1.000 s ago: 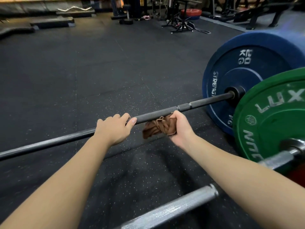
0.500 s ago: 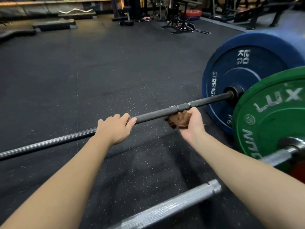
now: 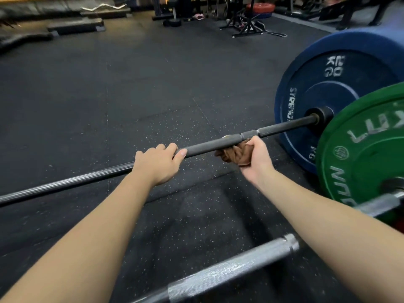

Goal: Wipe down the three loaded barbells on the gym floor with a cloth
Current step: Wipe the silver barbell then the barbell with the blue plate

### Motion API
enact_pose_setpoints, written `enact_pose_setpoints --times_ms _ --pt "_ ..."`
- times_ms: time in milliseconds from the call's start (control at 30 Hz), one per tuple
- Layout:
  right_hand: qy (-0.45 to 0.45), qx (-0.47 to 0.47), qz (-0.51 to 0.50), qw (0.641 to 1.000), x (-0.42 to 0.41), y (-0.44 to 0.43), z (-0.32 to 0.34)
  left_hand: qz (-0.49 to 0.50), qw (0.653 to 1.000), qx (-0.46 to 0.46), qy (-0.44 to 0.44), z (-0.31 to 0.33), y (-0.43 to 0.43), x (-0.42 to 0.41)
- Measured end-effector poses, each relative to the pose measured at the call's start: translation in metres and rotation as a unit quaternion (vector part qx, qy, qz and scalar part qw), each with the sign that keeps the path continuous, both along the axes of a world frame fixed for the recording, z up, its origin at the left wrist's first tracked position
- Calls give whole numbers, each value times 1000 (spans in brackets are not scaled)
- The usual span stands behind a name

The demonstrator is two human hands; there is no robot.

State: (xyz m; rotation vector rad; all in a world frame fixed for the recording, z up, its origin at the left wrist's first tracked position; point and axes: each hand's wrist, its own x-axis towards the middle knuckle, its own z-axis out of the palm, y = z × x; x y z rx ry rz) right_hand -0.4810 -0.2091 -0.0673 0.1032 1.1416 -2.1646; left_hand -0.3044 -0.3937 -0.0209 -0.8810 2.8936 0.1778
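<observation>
Crumpled brown cloth (image 3: 232, 153) pressed under black steel barbell shaft (image 3: 207, 146) on rubber gym floor (image 3: 131, 84), near blue 20 kg plate (image 3: 341, 84). Right grip (image 3: 258, 159) clamped on cloth; left grip (image 3: 157, 165) curled round shaft. Prob mid-wipe; silver knurled bar (image 3: 229, 269) w/ green plate (image 3: 367, 160) status unclear, 3rd bar not in view.

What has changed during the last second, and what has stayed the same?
The right hand slid the brown cloth along the black bar toward the blue plate, gripping it throughout. The left hand kept its hold on the bar, which did not move.
</observation>
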Motion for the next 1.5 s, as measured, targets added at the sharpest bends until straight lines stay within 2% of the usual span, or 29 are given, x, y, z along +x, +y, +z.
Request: enact_pose_setpoints --times_ms 67,200,267,333,433,567,733,867,1033,1133,1200,1267,1400,1500 --pt "4 8 -13 1000 -2 6 4 0 1000 -2 1 0 0 1" --pt "-41 -38 -96 994 -6 4 0 -1 1000 -14 5 -1 2 2" --pt "-35 5 -67 997 6 -4 1 0 1000 -24 8 -3 2 3" --pt "-14 62 6 998 31 -20 3 2 999 -34 23 -6 4 6" --pt "-18 68 52 996 78 -55 6 8 998 -20 58 -6 5 8" --pt "-38 73 -11 997 98 -78 6 30 994 51 94 0 1 12" --pt "-30 40 -104 993 66 -63 3 -19 990 111 82 7 -21 28" --pt "-21 -21 -159 987 47 -38 9 5 997 75 24 11 -48 56" --pt "-17 -22 -37 999 76 -45 14 18 999 -33 27 1 -43 68" --pt "32 55 92 994 106 -65 10 30 999 -21 21 0 -42 63" --pt "76 121 183 973 128 -73 4 39 999 4 11 1 -47 59" --pt "78 135 212 965 137 -81 0 42 999 18 1 2 -49 56" --pt "18 56 77 995 101 -71 2 40 999 19 -5 3 -48 55" --pt "-22 -25 -10 999 62 -52 1 43 999 21 -5 4 -48 56"
